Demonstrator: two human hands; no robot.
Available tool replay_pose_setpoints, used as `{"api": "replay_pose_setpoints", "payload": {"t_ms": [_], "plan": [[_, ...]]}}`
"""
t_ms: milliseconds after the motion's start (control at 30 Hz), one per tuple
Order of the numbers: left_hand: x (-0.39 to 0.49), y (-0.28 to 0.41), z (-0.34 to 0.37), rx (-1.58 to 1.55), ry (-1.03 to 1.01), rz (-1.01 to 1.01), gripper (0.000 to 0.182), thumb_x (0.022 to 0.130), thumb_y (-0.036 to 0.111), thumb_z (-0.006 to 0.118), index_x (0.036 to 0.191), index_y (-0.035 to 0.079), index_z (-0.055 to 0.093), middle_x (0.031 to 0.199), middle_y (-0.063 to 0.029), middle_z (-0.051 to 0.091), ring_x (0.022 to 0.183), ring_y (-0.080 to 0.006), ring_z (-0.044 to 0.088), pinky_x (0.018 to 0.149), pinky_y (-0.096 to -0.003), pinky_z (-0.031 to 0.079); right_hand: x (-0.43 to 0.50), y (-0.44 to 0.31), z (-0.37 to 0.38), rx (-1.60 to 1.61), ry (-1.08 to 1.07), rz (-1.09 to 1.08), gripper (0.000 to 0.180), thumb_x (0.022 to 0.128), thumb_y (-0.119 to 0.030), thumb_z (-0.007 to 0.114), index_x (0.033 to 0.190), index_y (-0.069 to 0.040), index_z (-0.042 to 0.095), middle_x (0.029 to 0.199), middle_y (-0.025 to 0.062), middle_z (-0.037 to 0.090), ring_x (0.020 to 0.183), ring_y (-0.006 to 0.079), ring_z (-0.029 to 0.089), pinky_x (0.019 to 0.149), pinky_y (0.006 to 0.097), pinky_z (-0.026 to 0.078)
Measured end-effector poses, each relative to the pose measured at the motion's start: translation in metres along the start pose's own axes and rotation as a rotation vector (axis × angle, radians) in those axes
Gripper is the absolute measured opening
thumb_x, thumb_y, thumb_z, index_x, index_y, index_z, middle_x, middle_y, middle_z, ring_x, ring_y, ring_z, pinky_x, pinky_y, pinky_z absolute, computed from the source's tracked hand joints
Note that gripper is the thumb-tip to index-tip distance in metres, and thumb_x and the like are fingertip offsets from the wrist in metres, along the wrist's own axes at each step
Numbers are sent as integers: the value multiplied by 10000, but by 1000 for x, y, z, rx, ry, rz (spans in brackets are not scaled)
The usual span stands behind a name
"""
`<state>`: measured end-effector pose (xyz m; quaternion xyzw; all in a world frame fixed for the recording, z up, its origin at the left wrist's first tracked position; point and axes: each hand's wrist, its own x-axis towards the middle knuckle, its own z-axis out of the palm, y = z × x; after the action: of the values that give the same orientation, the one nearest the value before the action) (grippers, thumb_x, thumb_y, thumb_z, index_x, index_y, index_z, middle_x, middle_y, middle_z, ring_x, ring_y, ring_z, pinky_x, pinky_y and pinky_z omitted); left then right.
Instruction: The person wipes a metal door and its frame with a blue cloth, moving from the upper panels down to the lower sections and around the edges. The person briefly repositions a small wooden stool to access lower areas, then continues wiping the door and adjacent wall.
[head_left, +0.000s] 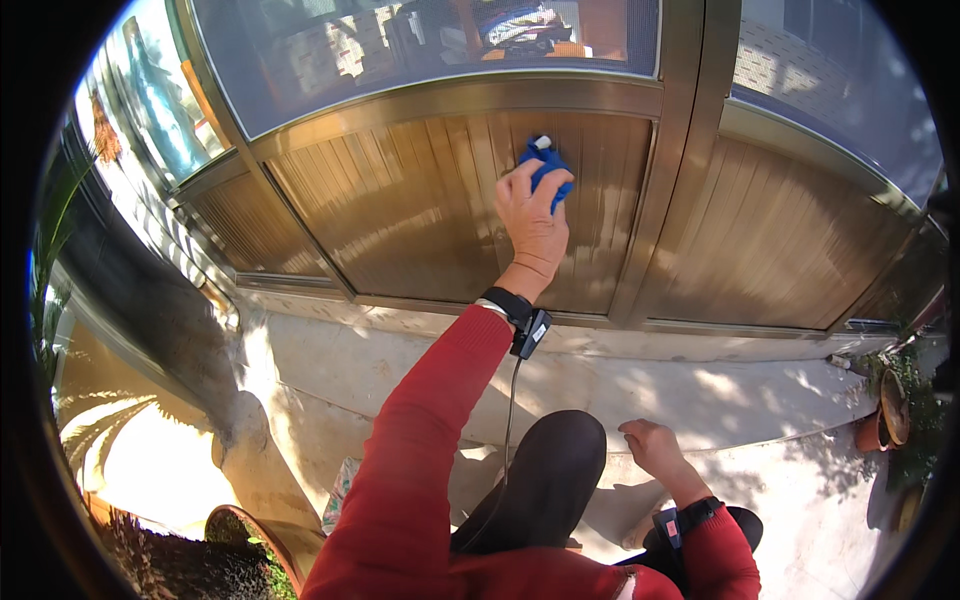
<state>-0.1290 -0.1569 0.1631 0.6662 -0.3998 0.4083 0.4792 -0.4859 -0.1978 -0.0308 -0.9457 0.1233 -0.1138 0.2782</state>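
Observation:
My left hand reaches up and forward, its fingers closed on a bunched blue cloth. The cloth lies against the ribbed brown lower panel of a metal-framed door or window, near the top of that panel. A small white patch shows at the cloth's upper end. My right hand is low on the right, beside my bent knee, with its fingers partly curled and no object visible in it. Its palm is hidden. Both wrists wear black straps with small devices; a cable runs down from the left one.
Mesh screens fill the frame above the panels. A pale concrete ledge runs below them. Potted plants stand at the right, one in a terracotta pot, and a large round planter is at lower left. Palm fronds hang at the left edge.

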Motion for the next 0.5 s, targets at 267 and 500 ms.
{"api": "replay_pose_setpoints", "payload": {"t_ms": [267,500], "plan": [[-41,130,-37,-1731,-866,-990,350,1073,264,584,1384,104,577,1217,-54,660,1073,-170,665,959,-310,559,-57,-9,-45,-36,163,119,150,921,-68,644,1054,-91,710,983,133,725,902,376,697,773,449,569],[-105,146,-16,-1576,-1050,-1055,316,952,370,683,1113,104,632,966,-72,660,847,-167,653,688,-298,561,-88,18,-60,261,421,529,198,949,-44,627,1128,-55,710,1064,158,753,933,330,745,805,382,585]]}}
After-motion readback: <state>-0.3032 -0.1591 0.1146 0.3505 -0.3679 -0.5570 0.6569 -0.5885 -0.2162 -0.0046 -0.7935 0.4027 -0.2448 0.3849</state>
